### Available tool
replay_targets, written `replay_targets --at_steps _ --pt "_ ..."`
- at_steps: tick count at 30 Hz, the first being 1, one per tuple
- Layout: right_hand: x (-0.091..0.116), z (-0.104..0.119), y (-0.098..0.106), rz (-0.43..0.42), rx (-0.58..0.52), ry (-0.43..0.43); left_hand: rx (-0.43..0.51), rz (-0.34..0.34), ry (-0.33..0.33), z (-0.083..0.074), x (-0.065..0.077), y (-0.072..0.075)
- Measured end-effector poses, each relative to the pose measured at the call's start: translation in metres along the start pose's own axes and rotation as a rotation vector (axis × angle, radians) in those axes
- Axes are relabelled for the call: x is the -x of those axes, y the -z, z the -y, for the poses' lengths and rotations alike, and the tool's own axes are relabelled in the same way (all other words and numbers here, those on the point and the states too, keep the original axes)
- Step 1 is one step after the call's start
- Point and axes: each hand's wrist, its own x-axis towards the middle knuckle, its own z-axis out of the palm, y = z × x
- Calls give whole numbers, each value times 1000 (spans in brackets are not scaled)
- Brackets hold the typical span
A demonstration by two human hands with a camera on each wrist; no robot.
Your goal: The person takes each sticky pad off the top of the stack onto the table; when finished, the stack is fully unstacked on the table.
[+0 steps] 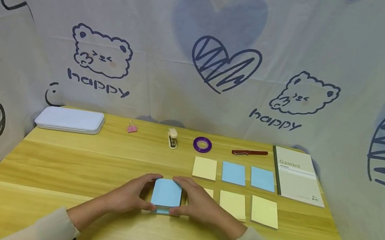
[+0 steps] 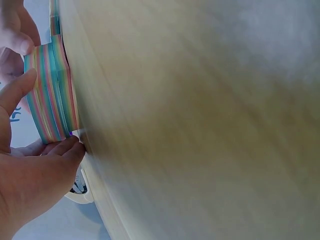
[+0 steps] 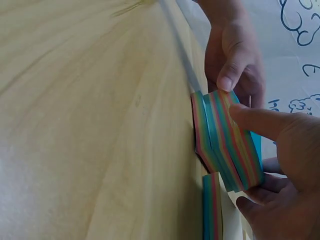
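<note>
Both hands [image 1: 130,197] [image 1: 199,203] grip a blue-topped note stack [image 1: 167,193]; yellow notes [image 1: 232,204] nearby

You have one sticky-note stack [image 1: 167,193], blue-topped, its sides striped in teal, yellow and pink; yellow pads [image 1: 264,212], pale; blue pads [image 1: 234,173], light. Your table [image 1: 90,170], yellow wood grain; pencil case [image 1: 70,119], bluish white; binder clip [image 1: 132,128], pink; tape roll [image 1: 196,143], purple; pen [image 1: 250,152], dark red. Your backdrop [image 1: 150,9], whitish, patterned with blue hearts [image 1: 219,19] and dark-lined bears [image 1: 99,61].

Blue note stack [image 1: 167,192] between both hands [image 1: 126,196] [image 1: 200,205]
</note>
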Motion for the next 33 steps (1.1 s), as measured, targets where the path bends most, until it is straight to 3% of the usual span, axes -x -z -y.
replay_targets --at_steps 12,21,27,33 --pt "14 5 4 -95 99 30 -44 -8 6 0 -2 0" --pt "68 -1 7 -163 37 33 -73 -27 21 -1 -2 -1" --pt "103 -12 -5 -188 62 47 -125 -43 48 -1 0 -1" --pt "124 -23 -18 -158 42 36 -132 -39 56 -3 1 -2"
